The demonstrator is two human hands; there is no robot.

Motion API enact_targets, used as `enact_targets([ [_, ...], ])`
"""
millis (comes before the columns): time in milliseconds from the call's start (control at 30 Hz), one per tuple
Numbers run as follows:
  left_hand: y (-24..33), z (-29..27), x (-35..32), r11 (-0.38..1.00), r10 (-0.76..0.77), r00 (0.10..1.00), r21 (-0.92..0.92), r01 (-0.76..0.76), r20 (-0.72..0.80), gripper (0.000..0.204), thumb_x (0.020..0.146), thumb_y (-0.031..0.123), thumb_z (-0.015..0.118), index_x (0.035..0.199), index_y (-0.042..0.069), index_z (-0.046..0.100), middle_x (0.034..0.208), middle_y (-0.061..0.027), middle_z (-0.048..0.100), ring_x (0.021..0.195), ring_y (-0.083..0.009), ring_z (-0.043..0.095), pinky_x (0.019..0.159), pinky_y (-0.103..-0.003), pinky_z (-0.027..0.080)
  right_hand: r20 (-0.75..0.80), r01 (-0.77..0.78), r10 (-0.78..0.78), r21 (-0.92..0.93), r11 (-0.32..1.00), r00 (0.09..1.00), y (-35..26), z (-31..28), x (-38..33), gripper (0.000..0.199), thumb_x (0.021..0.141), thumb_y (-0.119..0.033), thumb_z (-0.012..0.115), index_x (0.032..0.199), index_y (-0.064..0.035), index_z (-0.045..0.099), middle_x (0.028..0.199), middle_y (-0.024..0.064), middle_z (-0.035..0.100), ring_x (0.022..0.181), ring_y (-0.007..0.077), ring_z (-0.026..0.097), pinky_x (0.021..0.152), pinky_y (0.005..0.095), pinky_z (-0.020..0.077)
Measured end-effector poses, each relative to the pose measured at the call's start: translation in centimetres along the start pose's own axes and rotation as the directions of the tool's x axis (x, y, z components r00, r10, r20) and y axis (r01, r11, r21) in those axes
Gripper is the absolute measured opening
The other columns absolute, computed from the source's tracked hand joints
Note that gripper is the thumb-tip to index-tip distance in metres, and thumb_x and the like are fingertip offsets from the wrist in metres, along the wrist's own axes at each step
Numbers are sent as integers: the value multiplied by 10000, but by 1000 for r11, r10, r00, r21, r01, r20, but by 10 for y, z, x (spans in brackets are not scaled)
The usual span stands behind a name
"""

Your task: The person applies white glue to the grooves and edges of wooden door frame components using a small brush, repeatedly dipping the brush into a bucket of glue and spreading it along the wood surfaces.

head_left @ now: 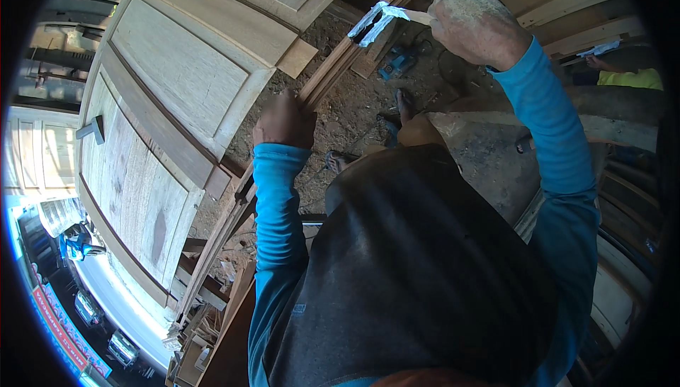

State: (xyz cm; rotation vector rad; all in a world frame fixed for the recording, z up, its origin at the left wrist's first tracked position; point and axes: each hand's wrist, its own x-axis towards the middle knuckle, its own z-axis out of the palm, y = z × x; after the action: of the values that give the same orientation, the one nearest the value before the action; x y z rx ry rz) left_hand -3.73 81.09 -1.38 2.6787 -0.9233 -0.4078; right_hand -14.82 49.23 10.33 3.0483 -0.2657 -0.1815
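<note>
A long brown wooden beam runs diagonally up to the right in front of me. White paste lines the edges of a dark slot cut in it. My left hand is closed round the beam, below the slot. Beyond the slot, my right hand pinches a thin wooden stick. The stick's tip touches white paste at the slot's right end. Pale dust covers the back of the right hand.
Large wooden panels lie to the left, with a dark angled tool on one. A blue power tool sits on the shaving-strewn ground. At the far right is another person's yellow sleeve. Parked vehicles show at lower left.
</note>
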Motion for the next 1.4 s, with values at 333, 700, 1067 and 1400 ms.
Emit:
enact_targets([
  [333,17,12,-15,995,-13,999,94,16,-37,461,952,345,719,1250,32,557,1117,-192,742,1064,-384,721,888,-528,564,562,-100,-37,211,972,826,13,-35,28,344,995,-185,491,736,21,583,596,103,598,456,170,644,435,349,554],
  [700,19,38,-23,990,9,995,142,5,-99,706,980,386,685,1535,42,415,1490,-192,583,1336,-390,610,1061,-615,477,485,-148,-150,523,840,862,-11,-9,5,344,1005,-256,552,930,50,689,597,46,546,425,112,546,418,327,458],
  [1067,10,43,-14,982,52,993,189,-31,-110,657,984,374,668,1510,55,439,1429,-174,614,1280,-375,644,1002,-593,513,124,-87,27,510,856,992,-5,23,-41,370,994,-266,640,1296,-75,736,862,127,726,676,249,712,656,381,594],
  [1400,-1,21,1,997,73,996,35,-74,45,412,973,346,679,1258,84,538,1139,-208,741,1063,-424,725,939,-584,542,-263,-31,272,664,747,926,-76,74,-65,342,979,-114,659,1288,30,685,1186,274,720,1089,446,700,925,464,566],
])
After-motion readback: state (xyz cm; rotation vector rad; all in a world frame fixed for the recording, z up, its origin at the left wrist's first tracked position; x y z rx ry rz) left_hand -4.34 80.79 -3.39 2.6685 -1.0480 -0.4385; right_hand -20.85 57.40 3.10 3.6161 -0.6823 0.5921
